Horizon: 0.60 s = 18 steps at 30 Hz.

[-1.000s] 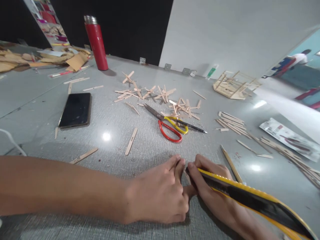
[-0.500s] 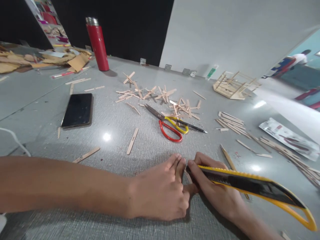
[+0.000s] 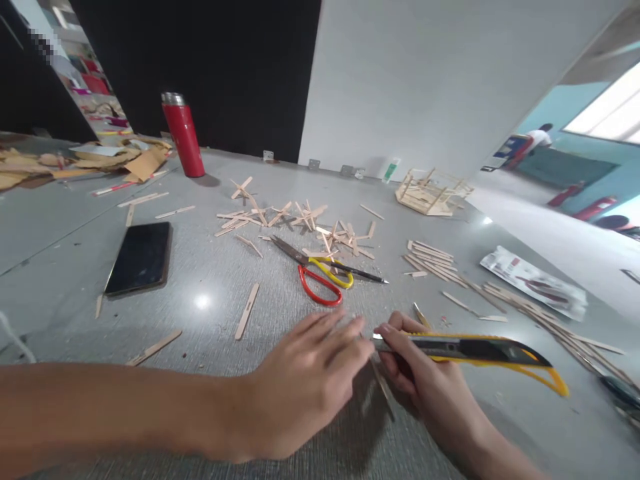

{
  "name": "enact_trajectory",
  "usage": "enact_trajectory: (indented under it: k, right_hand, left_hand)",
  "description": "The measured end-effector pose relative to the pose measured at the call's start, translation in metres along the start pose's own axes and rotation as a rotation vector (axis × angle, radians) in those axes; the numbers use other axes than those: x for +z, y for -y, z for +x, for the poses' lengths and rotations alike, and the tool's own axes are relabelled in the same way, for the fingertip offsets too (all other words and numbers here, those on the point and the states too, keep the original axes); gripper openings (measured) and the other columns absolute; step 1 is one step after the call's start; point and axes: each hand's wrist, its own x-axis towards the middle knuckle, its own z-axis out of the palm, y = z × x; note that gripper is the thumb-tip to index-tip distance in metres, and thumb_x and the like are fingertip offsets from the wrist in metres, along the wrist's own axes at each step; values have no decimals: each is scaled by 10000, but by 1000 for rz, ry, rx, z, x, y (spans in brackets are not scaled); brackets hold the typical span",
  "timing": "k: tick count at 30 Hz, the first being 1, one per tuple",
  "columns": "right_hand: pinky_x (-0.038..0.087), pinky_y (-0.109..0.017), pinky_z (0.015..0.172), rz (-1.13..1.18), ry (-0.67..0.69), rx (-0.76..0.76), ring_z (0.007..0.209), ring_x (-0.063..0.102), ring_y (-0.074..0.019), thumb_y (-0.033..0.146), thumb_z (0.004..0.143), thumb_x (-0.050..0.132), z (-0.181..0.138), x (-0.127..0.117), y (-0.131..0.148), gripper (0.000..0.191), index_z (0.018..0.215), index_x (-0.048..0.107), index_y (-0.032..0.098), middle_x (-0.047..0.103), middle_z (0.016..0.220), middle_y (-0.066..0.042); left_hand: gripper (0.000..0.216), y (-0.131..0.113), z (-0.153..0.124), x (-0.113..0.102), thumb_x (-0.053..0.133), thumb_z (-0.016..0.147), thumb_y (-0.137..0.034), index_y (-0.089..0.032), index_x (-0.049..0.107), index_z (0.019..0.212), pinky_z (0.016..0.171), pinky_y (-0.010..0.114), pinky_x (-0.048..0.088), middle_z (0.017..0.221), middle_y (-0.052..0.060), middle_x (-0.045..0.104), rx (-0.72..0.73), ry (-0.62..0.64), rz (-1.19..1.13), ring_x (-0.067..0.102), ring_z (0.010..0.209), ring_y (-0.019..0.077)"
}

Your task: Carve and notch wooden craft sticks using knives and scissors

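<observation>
the cutter point(image 3: 480, 349) in my right hand point(image 3: 424, 375) looks like smooth plastic with a metal tip; the stick point(image 3: 384, 392) beside it is matt wood. before me, the scissors point(image 3: 307, 260) have dull metal blades and glossy handles, and the tabletop point(image 3: 210, 267) looks finely textured.

On the desk point(image 3: 65, 273), a red flask point(image 3: 185, 141) with a silver cap point(image 3: 173, 99) is stood before a black panel point(image 3: 225, 73); torn cardboard point(image 3: 147, 164) is heaped to its left. A phone point(image 3: 141, 259) is laid flat nearer the front, and a white packet point(image 3: 533, 283) is placed at the right.
</observation>
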Motion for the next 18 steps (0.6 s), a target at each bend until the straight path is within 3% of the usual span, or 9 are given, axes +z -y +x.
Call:
enact_trajectory:
  k: [2, 5, 8, 11, 14, 18]
  right_hand:
    - [139, -176, 396, 158, 16, 111, 437, 135, -52, 600, 890, 678, -3, -2, 0, 472, 728, 428, 234, 321, 520, 124]
    - [140, -163, 346, 336, 55, 272, 410, 63, -30, 603, 819, 732, -9, -4, -1, 494, 660, 460, 223, 258, 482, 137]
    - [122, -142, 307, 468, 76, 367, 380, 37, -17, 521, 716, 837, -15, -3, 0, 457, 622, 512, 212, 218, 424, 154]
    - [130, -112, 297, 572, 73, 394, 389, -2, 4, 390, 659, 886, -20, 0, 2, 388, 631, 551, 198, 325, 437, 149]
    - [112, -104, 284, 641, 87, 413, 372, -1, 25, 300, 600, 900, -23, 3, 5, 317, 686, 616, 191, 460, 485, 127]
    - [112, -101, 282, 689, 111, 443, 336, 11, 32, 324, 638, 884, -24, 6, 4, 280, 726, 653, 191, 462, 451, 127]
  left_hand:
    - [364, 2, 5, -1, 557, 991, -89, -95, 562, 1355, 1148, 399, 488, 1440, 141, 636, -122, -58, -133, 584, 1353, 231]
    - [432, 5, 14, -6, 653, 975, -172, -163, 574, 1399, 1095, 362, 528, 1411, 91, 671, -235, -23, -364, 649, 1265, 193]
    - [239, 5, 21, -13, 704, 955, -245, -195, 738, 1186, 815, 260, 612, 1061, 31, 810, -373, 94, -637, 752, 896, 153]
    - [141, 1, 26, -18, 685, 951, -250, -153, 786, 934, 589, 214, 532, 728, 10, 738, -571, 220, -870, 656, 631, 122]
    - [146, -3, 28, -20, 687, 933, -249, -121, 750, 901, 544, 192, 480, 697, -3, 667, -737, 303, -1122, 612, 592, 99]
    - [167, -3, 26, -19, 727, 902, -290, -123, 717, 900, 516, 183, 450, 742, -5, 657, -818, 351, -1291, 604, 576, 85]
